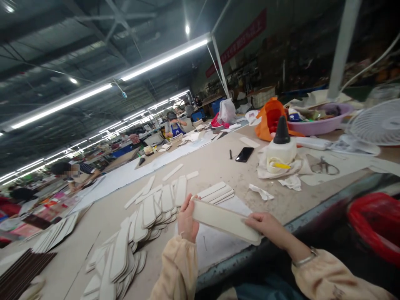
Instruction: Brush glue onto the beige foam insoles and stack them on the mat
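Between my hands, above the front edge of the table, is a long cream-coloured flat strip with rounded corners [225, 221]. My left hand [188, 216] is closed on its left end, and my right hand [262, 225] pinches the right end from above. Under the strip lies a white sheet of paper [209, 246]. Just beyond it sits a small stack of similar strips [217, 192]. To the left, many more cream pieces [146, 212] are spread in overlapping rows. What the strip is made of I cannot tell.
A white glue bottle with a black nozzle [281, 150] stands on a cloth, with scissors [325, 166] beside it. Further back are a phone [245, 154], a purple basin [321, 125] and a fan [375, 123]. A red bag [375, 225] hangs at right. Other people work at far tables.
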